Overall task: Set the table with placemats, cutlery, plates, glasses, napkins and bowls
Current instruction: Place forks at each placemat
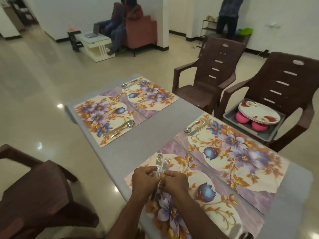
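1. Head view: both forearms reach forward from the bottom edge, hands meeting knuckle to knuckle over the nearest placemat [198, 200] on the grey worktop [151, 133].
2. Left hand [144, 180] curls its fingers around the fork handles; its grip is clenched on them.
3. Right hand [174, 181] pinches the same forks [162, 164], whose tines stick up just beyond the grip.
4. Far right of the grip, plates [259, 114] rest on pink bowls [242, 117] on a chair.

No readable text, label or number anywhere (placemats show only flowers).
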